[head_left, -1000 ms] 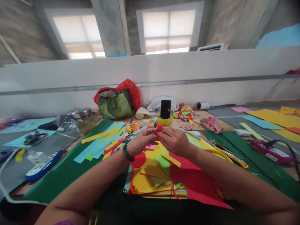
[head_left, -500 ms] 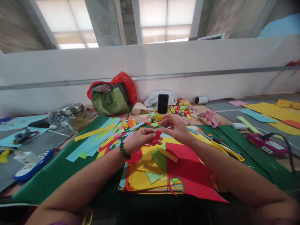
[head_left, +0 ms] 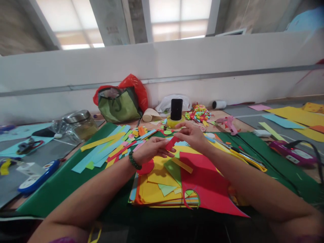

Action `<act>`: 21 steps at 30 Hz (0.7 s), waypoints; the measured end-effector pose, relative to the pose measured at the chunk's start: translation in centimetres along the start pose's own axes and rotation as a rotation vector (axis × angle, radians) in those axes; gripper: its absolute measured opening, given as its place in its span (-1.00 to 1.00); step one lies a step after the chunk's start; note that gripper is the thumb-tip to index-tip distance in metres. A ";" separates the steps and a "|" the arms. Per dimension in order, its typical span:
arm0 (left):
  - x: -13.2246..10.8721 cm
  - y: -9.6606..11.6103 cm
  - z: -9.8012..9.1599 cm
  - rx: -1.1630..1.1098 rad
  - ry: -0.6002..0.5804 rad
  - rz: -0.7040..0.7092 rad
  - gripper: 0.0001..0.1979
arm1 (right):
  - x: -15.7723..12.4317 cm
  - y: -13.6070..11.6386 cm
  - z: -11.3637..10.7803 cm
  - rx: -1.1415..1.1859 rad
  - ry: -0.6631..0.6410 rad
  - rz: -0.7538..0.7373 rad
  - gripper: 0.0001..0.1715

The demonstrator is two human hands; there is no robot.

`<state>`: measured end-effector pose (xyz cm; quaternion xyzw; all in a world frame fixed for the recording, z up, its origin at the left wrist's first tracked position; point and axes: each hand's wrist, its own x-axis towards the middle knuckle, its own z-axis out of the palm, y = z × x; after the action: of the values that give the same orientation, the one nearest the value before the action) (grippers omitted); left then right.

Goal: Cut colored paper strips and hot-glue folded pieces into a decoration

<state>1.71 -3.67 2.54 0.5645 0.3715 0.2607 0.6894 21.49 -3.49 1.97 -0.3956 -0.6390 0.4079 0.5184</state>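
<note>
A small red felt piece (head_left: 171, 143) is held up between both hands over the stack of sheets. My left hand (head_left: 154, 147), with a green bead bracelet on its wrist, pinches the piece's left end between thumb and fingers. At its upper right end, my right hand (head_left: 192, 136) grips it with thumb and forefinger. Below them lies a stack of yellow felt sheets (head_left: 146, 190), topped by a large red sheet (head_left: 205, 182) with a round cutout near its front edge. A red disc (head_left: 146, 166) rests by my left wrist, and a yellow strip (head_left: 182, 165) crosses the sheets.
Coloured strips (head_left: 108, 148) spread over the green mat (head_left: 68, 184) on the left. A phone (head_left: 176, 108) stands upright behind the hands. To the right are yellow-handled scissors (head_left: 249, 160), a pink glue gun (head_left: 229, 124) and a purple power strip (head_left: 291, 152). A glass jar (head_left: 81, 125) stands left.
My right fingers have closed on the red felt piece, which now stretches between both hands and shows more of its length. The camera view has shifted slightly.
</note>
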 end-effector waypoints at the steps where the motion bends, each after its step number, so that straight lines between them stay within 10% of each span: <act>1: 0.0 0.0 0.0 -0.018 -0.004 -0.009 -0.66 | 0.0 0.0 0.0 0.005 0.005 0.006 -0.49; 21: 0.1 0.3 -0.2 0.031 0.076 0.013 -0.56 | 0.0 -0.2 0.0 0.042 -0.002 0.039 -0.44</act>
<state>1.63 -3.45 2.77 0.5674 0.3977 0.2806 0.6642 21.52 -3.53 2.19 -0.3967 -0.6228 0.4316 0.5181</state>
